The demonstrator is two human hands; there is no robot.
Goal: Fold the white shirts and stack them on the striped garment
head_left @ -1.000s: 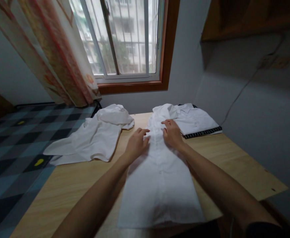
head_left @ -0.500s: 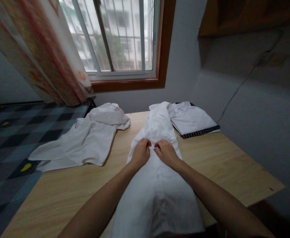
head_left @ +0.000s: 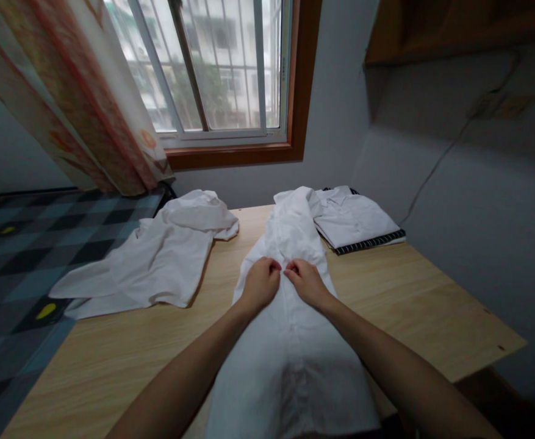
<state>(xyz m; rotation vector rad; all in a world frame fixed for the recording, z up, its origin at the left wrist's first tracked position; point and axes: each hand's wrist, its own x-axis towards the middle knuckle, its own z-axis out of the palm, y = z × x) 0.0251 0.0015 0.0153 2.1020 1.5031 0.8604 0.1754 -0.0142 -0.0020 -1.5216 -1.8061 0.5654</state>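
A white garment (head_left: 290, 353) lies lengthwise over the middle of the wooden table, its near end hanging toward me at the front edge. On its centre line my left hand (head_left: 262, 281) has its fingers closed in a pinch on the fabric. Just to the right, my right hand (head_left: 304, 280) pinches the same garment, with a small gap between the two hands. The far part of the garment is bunched and wrinkled, and touches the folded stack beside it.
Another white garment (head_left: 171, 250) lies crumpled on the left, partly over a checkered bed (head_left: 11, 256). Folded clothes with a black striped edge (head_left: 359, 222) sit at the back right of the table (head_left: 423, 305). Curtain and window are behind.
Both hands stay at nearly the same spot on the garment; the fingertips have shifted slightly. The view has moved a little.
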